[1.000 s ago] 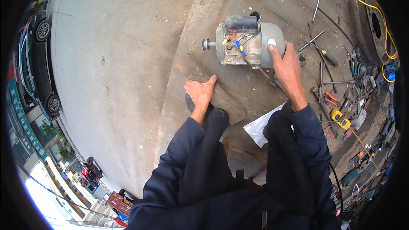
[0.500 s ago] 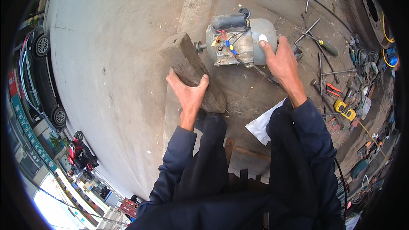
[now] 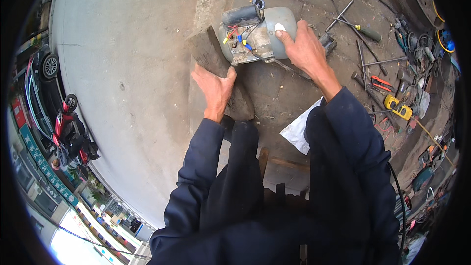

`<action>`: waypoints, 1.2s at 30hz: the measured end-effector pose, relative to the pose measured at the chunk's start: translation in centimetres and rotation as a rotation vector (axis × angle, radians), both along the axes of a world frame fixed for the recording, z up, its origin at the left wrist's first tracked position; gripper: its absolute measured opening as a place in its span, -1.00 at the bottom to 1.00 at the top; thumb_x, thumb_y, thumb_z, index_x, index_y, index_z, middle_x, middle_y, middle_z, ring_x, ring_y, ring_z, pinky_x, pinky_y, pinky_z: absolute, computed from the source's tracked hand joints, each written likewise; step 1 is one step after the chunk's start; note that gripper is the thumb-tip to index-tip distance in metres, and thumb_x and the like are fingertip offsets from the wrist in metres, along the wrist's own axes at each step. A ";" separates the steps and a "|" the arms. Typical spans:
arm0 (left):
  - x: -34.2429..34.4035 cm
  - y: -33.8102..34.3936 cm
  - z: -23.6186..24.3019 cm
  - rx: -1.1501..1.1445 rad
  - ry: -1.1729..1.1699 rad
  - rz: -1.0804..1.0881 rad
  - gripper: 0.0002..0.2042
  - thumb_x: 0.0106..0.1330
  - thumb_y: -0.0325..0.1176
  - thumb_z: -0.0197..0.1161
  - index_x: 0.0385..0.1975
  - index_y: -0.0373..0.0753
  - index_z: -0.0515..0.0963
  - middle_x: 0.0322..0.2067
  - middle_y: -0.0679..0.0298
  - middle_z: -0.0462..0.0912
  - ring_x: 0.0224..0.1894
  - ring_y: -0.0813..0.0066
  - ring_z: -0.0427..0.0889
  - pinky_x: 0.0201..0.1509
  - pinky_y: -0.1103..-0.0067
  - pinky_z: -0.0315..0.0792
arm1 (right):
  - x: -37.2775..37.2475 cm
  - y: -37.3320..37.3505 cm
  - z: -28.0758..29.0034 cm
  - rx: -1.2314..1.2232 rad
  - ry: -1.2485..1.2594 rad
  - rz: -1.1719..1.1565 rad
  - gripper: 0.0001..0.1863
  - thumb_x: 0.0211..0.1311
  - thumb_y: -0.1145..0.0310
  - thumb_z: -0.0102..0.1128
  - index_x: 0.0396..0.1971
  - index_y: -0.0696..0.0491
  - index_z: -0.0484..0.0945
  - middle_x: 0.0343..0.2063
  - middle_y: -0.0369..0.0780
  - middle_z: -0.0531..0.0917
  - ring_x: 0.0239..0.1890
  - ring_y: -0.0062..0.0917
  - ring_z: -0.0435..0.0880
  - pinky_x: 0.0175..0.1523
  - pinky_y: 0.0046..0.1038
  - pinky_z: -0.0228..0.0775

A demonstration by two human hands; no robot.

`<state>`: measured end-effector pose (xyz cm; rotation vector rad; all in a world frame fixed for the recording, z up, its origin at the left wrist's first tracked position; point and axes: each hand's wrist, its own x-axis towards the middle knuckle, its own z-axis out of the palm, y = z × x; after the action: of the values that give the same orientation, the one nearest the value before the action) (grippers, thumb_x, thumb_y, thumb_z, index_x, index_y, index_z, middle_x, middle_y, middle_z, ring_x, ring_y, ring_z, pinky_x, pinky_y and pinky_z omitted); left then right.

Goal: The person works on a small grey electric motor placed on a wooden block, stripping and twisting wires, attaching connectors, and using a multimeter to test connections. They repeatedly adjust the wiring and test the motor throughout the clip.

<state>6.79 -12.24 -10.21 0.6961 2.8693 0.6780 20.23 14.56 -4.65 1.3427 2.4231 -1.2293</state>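
Note:
A grey electric motor lies on the ground ahead of me, with a black cylindrical capacitor on top. Its terminal area is uncovered, and wires with yellow and blue connectors stick out there. My right hand grips the motor's rounded right end, thumb beside a white oval patch, fingers partly hidden behind. A worn, dirty wooden block stands tilted against the motor's left end, hiding the shaft. My left hand is wrapped around the near part of this block, thumb on its right side.
On the right lie T-handle wrenches, a screwdriver, red-handled pliers, a hammer and a yellow meter. A white cloth is beside my right knee. A red scooter and a dark car are far left.
The motor has come left against the block, and its shaft, visible before, is now hidden. Both hands keep their grips. The red scooter in the background has moved along the road.

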 end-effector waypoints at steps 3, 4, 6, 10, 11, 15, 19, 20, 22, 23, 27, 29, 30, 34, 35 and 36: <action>-0.5 -0.5 -0.5 -0.026 0.024 -0.058 0.07 0.12 -0.10 0.62 0.39 -0.75 0.11 0.20 -0.37 0.34 0.28 -0.27 0.32 0.47 0.03 0.28 | -0.3 0.5 0.2 -0.028 0.011 0.016 -0.18 0.55 -0.19 0.24 0.29 0.36 0.40 0.14 0.42 0.62 0.19 0.32 0.70 0.26 0.18 0.55; -0.6 -0.5 -0.6 -0.038 0.041 -0.062 0.08 0.12 -0.10 0.62 0.40 -0.75 0.10 0.20 -0.38 0.33 0.28 -0.29 0.33 0.46 0.02 0.28 | -0.3 0.6 0.3 -0.044 0.006 0.018 -0.17 0.54 -0.19 0.25 0.30 0.35 0.40 0.15 0.43 0.62 0.20 0.33 0.70 0.27 0.18 0.54; -0.8 -0.5 -0.7 -0.034 -0.009 -0.057 0.09 0.12 -0.08 0.63 0.41 -0.75 0.10 0.23 -0.41 0.32 0.30 -0.32 0.33 0.47 0.00 0.28 | -0.3 0.9 0.7 -0.077 -0.018 0.017 -0.16 0.53 -0.19 0.26 0.32 0.35 0.39 0.18 0.45 0.60 0.22 0.33 0.69 0.29 0.17 0.53; -1.2 -0.2 -0.8 -0.105 0.066 -0.079 0.12 0.12 -0.06 0.65 0.44 -0.73 0.10 0.25 -0.42 0.36 0.32 -0.34 0.34 0.48 0.00 0.28 | -0.3 1.2 1.4 -0.114 -0.026 0.027 -0.15 0.56 -0.21 0.22 0.35 0.33 0.36 0.22 0.39 0.61 0.28 0.32 0.65 0.34 0.17 0.50; -1.3 -0.1 -0.8 -0.127 0.063 -0.072 0.12 0.11 -0.05 0.66 0.44 -0.72 0.10 0.26 -0.42 0.37 0.33 -0.34 0.34 0.48 0.01 0.28 | -0.3 1.2 1.5 -0.112 -0.029 0.025 -0.15 0.55 -0.21 0.22 0.35 0.33 0.36 0.23 0.40 0.60 0.28 0.33 0.65 0.35 0.17 0.50; -1.5 -0.7 0.2 -0.143 -0.013 -0.080 0.14 0.10 -0.02 0.70 0.46 -0.68 0.12 0.26 -0.40 0.39 0.34 -0.34 0.35 0.48 0.02 0.29 | -0.3 0.9 1.2 -0.115 -0.024 0.000 -0.14 0.54 -0.21 0.25 0.35 0.33 0.36 0.23 0.42 0.59 0.28 0.33 0.65 0.35 0.16 0.51; -1.3 -0.8 1.5 -0.099 -0.067 -0.097 0.18 0.11 0.02 0.73 0.49 -0.67 0.11 0.30 -0.40 0.38 0.36 -0.33 0.34 0.49 0.03 0.29 | -0.1 0.1 0.7 -0.089 -0.002 -0.038 -0.16 0.52 -0.18 0.29 0.34 0.34 0.38 0.19 0.41 0.60 0.23 0.32 0.67 0.32 0.17 0.51; -1.1 -0.7 1.7 -0.086 -0.110 -0.060 0.20 0.10 0.01 0.76 0.52 -0.66 0.11 0.31 -0.39 0.38 0.36 -0.32 0.34 0.48 0.03 0.29 | -0.2 0.0 0.7 -0.086 0.007 -0.051 -0.16 0.51 -0.16 0.30 0.34 0.34 0.39 0.18 0.41 0.61 0.21 0.32 0.68 0.31 0.18 0.50; -0.8 -0.7 1.9 -0.027 -0.122 -0.052 0.21 0.09 0.01 0.78 0.53 -0.63 0.12 0.32 -0.39 0.38 0.37 -0.32 0.34 0.49 0.03 0.29 | -0.4 -0.3 0.9 -0.078 0.022 -0.085 -0.19 0.49 -0.16 0.33 0.30 0.33 0.43 0.15 0.41 0.61 0.16 0.33 0.71 0.27 0.19 0.50; -0.7 -0.7 2.0 0.003 -0.123 -0.066 0.21 0.09 0.01 0.79 0.53 -0.62 0.13 0.33 -0.39 0.37 0.38 -0.32 0.34 0.49 0.03 0.29 | -0.4 -0.4 1.1 -0.095 0.051 -0.056 -0.19 0.50 -0.16 0.32 0.29 0.34 0.43 0.15 0.40 0.62 0.17 0.31 0.71 0.27 0.18 0.52; -1.3 -1.3 1.9 0.154 -0.232 -0.048 0.09 0.08 -0.16 0.83 0.51 -0.57 0.26 0.36 -0.28 0.42 0.40 -0.18 0.46 0.51 0.09 0.39 | 2.5 1.6 1.0 -0.148 0.108 -0.018 -0.26 0.53 -0.13 0.30 0.21 0.34 0.49 0.07 0.34 0.69 0.14 0.24 0.73 0.23 0.10 0.56; -1.5 -1.7 2.1 0.209 -0.327 -0.039 -0.03 0.25 -0.21 0.74 0.50 -0.58 0.28 0.40 -0.20 0.43 0.42 0.00 0.47 0.52 0.19 0.40 | 7.2 4.0 0.5 -0.157 0.142 -0.064 -0.36 0.55 -0.09 0.28 0.14 0.28 0.58 -0.05 0.24 0.76 0.08 0.18 0.75 0.20 0.03 0.57; -1.1 -1.8 2.3 0.212 -0.314 0.009 -0.06 0.31 -0.18 0.70 0.51 -0.57 0.28 0.38 -0.19 0.45 0.39 0.01 0.49 0.50 0.20 0.41 | 10.3 5.5 0.3 -0.079 0.193 -0.104 -0.43 0.54 -0.07 0.29 0.05 0.23 0.66 -0.15 0.16 0.80 0.02 0.13 0.78 0.16 -0.01 0.58; 1.4 -2.3 5.4 0.193 -0.114 0.087 -0.26 0.50 -0.18 0.52 0.51 -0.47 0.35 0.34 -0.08 0.54 0.25 0.16 0.54 0.37 0.29 0.48 | 25.7 11.0 -0.3 0.174 0.022 -0.414 -0.62 0.44 0.11 0.39 -0.24 0.21 0.75 -0.40 -0.10 0.80 -0.31 -0.38 0.79 -0.11 -0.26 0.60; 2.2 -2.0 6.4 0.198 -0.067 0.076 -0.33 0.54 -0.21 0.48 0.50 -0.44 0.39 0.32 -0.03 0.56 0.21 0.21 0.55 0.32 0.31 0.49 | 29.7 11.5 -0.4 0.159 -0.044 -0.528 -0.61 0.40 0.05 0.37 -0.28 0.14 0.75 -0.34 0.04 0.81 -0.19 0.03 0.82 -0.04 -0.04 0.60; 3.2 -1.3 7.4 0.272 -0.042 0.023 -0.44 0.58 -0.27 0.42 0.45 -0.41 0.45 0.26 0.04 0.61 0.15 0.27 0.57 0.27 0.34 0.50 | 33.3 11.5 -0.7 0.164 -0.132 -0.583 -0.61 0.38 0.04 0.38 -0.29 0.14 0.75 -0.32 0.05 0.81 -0.18 0.08 0.80 -0.03 -0.03 0.58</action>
<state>9.95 -13.54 -2.83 0.6706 2.7789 1.0866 53.51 26.05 -5.32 2.2067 2.1454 -0.9995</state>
